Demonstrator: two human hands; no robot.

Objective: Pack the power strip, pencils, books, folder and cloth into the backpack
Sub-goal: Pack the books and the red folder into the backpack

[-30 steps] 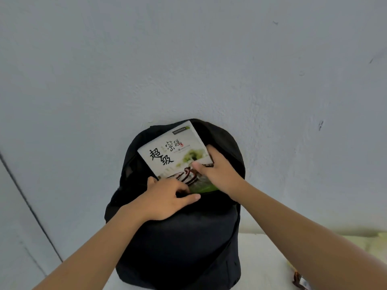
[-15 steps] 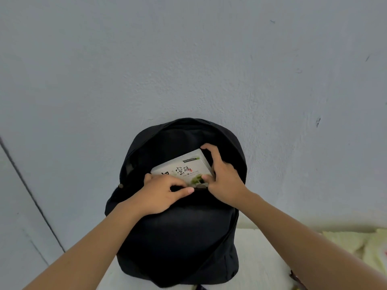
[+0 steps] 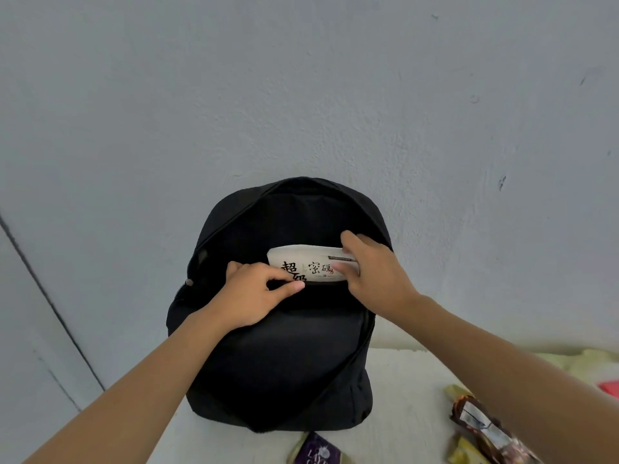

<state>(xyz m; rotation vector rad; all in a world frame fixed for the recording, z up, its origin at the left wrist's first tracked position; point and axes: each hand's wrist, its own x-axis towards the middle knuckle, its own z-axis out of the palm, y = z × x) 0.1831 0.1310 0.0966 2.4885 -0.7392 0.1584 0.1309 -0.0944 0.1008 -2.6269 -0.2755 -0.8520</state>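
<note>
A black backpack (image 3: 281,356) stands upright against the wall with its main compartment unzipped. A white book (image 3: 315,267) with black characters on its cover sits deep in the opening; only its top strip shows. My left hand (image 3: 254,296) grips the front lip of the opening and pulls it toward me. My right hand (image 3: 375,276) holds the book's right end, fingers curled over its top edge and thumb on the cover.
The backpack rests on a white surface (image 3: 402,390) by a grey wall (image 3: 301,95). A dark purple item (image 3: 316,452) lies at the bottom edge. A brown and olive item (image 3: 482,430), pale green cloth (image 3: 589,361) and something red (image 3: 611,386) lie at the right.
The book has slid steadily down into the backpack, from mostly exposed to only its top strip showing. My right hand went down with it; my left hand kept hold of the lip.
</note>
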